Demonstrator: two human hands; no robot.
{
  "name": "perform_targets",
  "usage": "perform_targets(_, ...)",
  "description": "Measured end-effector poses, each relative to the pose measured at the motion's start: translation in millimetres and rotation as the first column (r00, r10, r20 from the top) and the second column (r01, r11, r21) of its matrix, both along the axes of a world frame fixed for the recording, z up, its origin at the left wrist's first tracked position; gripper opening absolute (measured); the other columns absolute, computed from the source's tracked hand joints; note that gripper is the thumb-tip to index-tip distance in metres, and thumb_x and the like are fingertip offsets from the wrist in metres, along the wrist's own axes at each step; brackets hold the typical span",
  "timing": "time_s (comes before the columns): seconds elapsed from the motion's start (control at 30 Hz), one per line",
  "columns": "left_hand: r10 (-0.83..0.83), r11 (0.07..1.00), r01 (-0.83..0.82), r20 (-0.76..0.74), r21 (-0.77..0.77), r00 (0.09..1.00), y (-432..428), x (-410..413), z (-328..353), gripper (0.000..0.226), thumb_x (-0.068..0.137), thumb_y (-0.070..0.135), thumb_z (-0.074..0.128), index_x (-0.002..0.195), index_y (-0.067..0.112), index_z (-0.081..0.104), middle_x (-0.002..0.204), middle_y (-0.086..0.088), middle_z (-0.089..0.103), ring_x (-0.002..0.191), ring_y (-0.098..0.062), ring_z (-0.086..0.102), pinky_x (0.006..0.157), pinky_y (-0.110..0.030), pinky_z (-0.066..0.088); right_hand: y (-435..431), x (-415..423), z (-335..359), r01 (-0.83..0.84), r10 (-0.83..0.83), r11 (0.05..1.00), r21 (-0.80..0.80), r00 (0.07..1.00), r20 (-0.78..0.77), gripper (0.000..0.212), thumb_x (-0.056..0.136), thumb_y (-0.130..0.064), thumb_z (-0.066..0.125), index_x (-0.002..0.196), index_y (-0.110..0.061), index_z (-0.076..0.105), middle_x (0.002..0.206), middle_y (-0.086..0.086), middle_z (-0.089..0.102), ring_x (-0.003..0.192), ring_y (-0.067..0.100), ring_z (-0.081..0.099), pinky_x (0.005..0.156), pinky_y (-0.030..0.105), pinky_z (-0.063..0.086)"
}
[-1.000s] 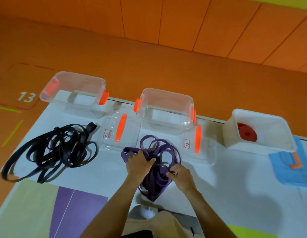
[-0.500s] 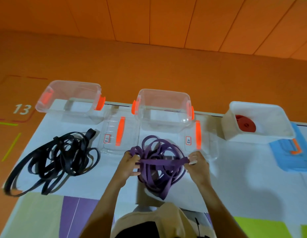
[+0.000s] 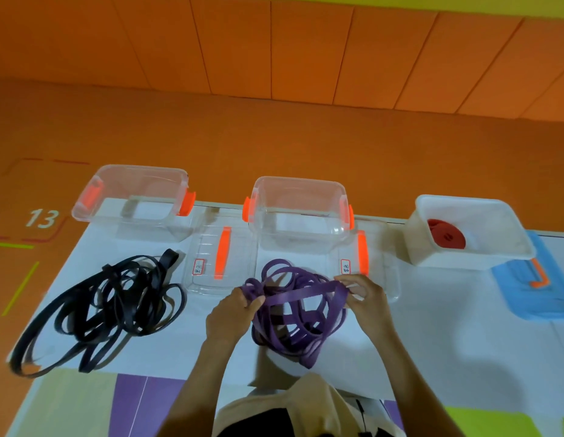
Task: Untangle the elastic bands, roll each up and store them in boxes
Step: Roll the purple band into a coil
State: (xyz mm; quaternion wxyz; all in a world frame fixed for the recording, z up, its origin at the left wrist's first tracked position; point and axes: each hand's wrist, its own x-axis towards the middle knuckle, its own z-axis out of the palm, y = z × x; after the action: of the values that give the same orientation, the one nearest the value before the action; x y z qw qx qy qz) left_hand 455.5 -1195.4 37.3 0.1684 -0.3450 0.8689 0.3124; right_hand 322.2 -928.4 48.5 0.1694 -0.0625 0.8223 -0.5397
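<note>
Your left hand (image 3: 233, 313) and right hand (image 3: 365, 302) both grip the purple band (image 3: 299, 323), fingers (image 3: 353, 283) curled round one strand pulled taut between them. The rest of the tangle lies under it, near centre on the table (image 3: 432, 326). Black band (image 3: 116, 304) is heaped at left, apart from the hands. Two clear boxes (image 3: 299, 209) stand far, a lid (image 3: 217, 257) to the right of each. Red roll (image 3: 446, 234) is inside the white box (image 3: 469, 247), far right.

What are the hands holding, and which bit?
The purple elastic band. The left hand and right hand grip opposite ends of one strand stretched over the tangle.
</note>
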Motion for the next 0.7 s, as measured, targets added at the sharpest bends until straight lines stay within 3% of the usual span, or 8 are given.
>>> perform_targets(0.1, -0.093, 0.980, 0.096, 0.030, -0.175, 0.995, 3.7, -4.1, 4.4, 0.046, 0.103, 0.064, 0.048, 0.112, 0.019, 0.054, 0.108, -0.002, 0.072, 0.102, -0.029, 0.070, 0.091, -0.042, 0.057, -3.1, -2.2, 18.1, -0.031, 0.039, 0.998, 0.060, 0.989, -0.142, 0.051, 0.082, 0.004, 0.082, 0.096, -0.044, 0.072, 0.103, -0.010, 0.076, 0.091, 0.011, 0.072, 0.075, 0.028, 0.062)
perform_targets(0.2, -0.164, 0.983, 0.179, -0.218, 0.049, 0.962, 11.2, -16.4, 12.5, 0.030, 0.094, 0.064, 0.063, 0.100, 0.038, 0.051, 0.100, 0.016, 0.066, 0.095, -0.012, 0.067, 0.086, -0.035, 0.057, -9.5, -1.6, 33.4, -0.046, 0.065, 0.995, 0.084, 0.971, -0.232, 0.045, 0.078, 0.003, 0.085, 0.098, -0.035, 0.073, 0.093, -0.009, 0.074, 0.087, 0.010, 0.070, 0.067, 0.020, 0.059)
perform_targets(0.27, -0.202, 0.920, 0.304, -0.364, 0.248, 0.909, 27.5, -25.0, 24.1, 0.043, 0.082, 0.077, 0.069, 0.116, 0.058, 0.051, 0.119, 0.031, 0.062, 0.111, 0.005, 0.062, 0.094, -0.022, 0.053, -16.3, -0.2, 41.8, -0.068, 0.084, 0.995, 0.074, 0.968, -0.236, 0.037, 0.077, 0.003, 0.086, 0.098, -0.026, 0.074, 0.093, -0.010, 0.074, 0.088, 0.010, 0.070, 0.068, 0.025, 0.061)
perform_targets(0.33, -0.255, 0.857, 0.416, -0.451, 0.304, 0.855, 46.8, -32.4, 30.7, 0.061, 0.077, 0.081, 0.073, 0.129, 0.069, 0.043, 0.131, 0.041, 0.054, 0.124, 0.013, 0.054, 0.100, -0.019, 0.049, -25.0, 1.1, 50.2, -0.095, 0.106, 0.994, 0.059, 0.969, -0.223, 0.039, 0.078, 0.005, 0.082, 0.094, -0.029, 0.073, 0.093, -0.013, 0.074, 0.090, 0.007, 0.071, 0.069, 0.023, 0.060)
perform_targets(0.43, -0.203, 0.868, 0.406, -0.541, 0.287, 0.816, 59.2, -40.6, 30.3, 0.054, 0.082, 0.066, 0.078, 0.128, 0.063, 0.049, 0.124, 0.036, 0.063, 0.118, 0.011, 0.060, 0.096, -0.017, 0.049, -33.5, -1.5, 61.3, -0.119, 0.126, 0.992, 0.046, 0.968, -0.215, 0.037, 0.081, -0.001, 0.082, 0.089, -0.035, 0.070, 0.090, -0.019, 0.073, 0.090, 0.004, 0.071, 0.068, 0.013, 0.055)
perform_targets(0.5, -0.126, 0.901, 0.338, -0.582, 0.272, 0.803, 54.4, -42.2, 30.3, 0.052, 0.080, 0.060, 0.081, 0.123, 0.061, 0.052, 0.118, 0.033, 0.066, 0.112, 0.009, 0.063, 0.089, -0.014, 0.051, -33.7, -5.0, 65.1, -0.124, 0.123, 0.992, 0.009, 0.977, -0.177, 0.030, 0.082, -0.005, 0.085, 0.087, -0.030, 0.070, 0.089, -0.019, 0.074, 0.090, 0.004, 0.072, 0.069, 0.014, 0.056)
perform_targets(0.63, -0.095, 0.892, 0.337, -0.602, 0.303, 0.793, 47.5, -44.1, 33.5, 0.059, 0.076, 0.055, 0.088, 0.126, 0.051, 0.057, 0.127, 0.030, 0.062, 0.123, 0.006, 0.059, 0.099, -0.017, 0.051, -31.1, -8.6, 70.4, -0.131, 0.118, 0.989, -0.075, 0.980, -0.160, 0.025, 0.083, -0.003, 0.085, 0.088, -0.025, 0.074, 0.090, -0.014, 0.075, 0.091, 0.007, 0.073, 0.074, 0.018, 0.057)
perform_targets(0.7, -0.098, 0.874, 0.364, -0.616, 0.322, 0.781, 51.5, -44.0, 37.2, 0.061, 0.075, 0.053, 0.090, 0.126, 0.052, 0.056, 0.130, 0.032, 0.060, 0.126, 0.009, 0.055, 0.098, -0.007, 0.046, -31.2, -9.5, 72.7, -0.155, 0.136, 0.983, -0.099, 0.976, -0.172, 0.025, 0.083, -0.005, 0.086, 0.087, -0.028, 0.076, 0.091, -0.012, 0.076, 0.092, 0.009, 0.074, 0.077, 0.018, 0.058)
